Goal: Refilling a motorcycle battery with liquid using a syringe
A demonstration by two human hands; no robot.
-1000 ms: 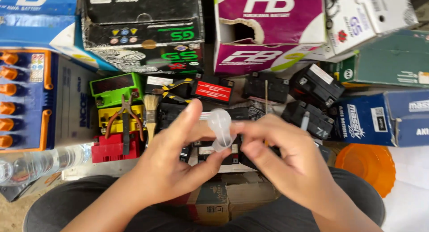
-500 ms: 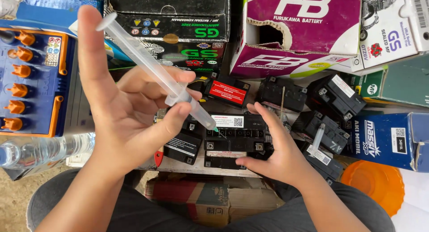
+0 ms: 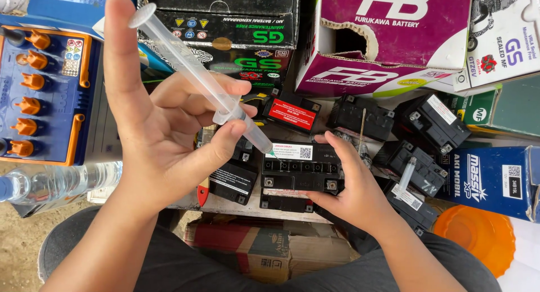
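Observation:
My left hand (image 3: pixel 160 129) holds a clear plastic syringe (image 3: pixel 197 75), thumb on the drawn-out plunger at the upper left, fingers around the barrel. Its green-tipped needle points down-right onto the top of a small black battery (image 3: pixel 298 171) with a row of filler holes and a white label. My right hand (image 3: pixel 351 188) grips that battery's right side and front edge, steadying it on a board.
Several other small black batteries (image 3: pixel 430 123) lie behind and to the right, one with a second syringe (image 3: pixel 406 174) stuck in it. Battery cartons (image 3: pixel 388 39) stand behind. At left are a blue battery with orange caps (image 3: pixel 42 95) and a water bottle (image 3: pixel 56 182); an orange bowl (image 3: pixel 478 233) sits lower right.
A second ago both hands held the syringe close to the camera. My left hand has since carried it down to the battery top, and my right hand has dropped to grip the battery.

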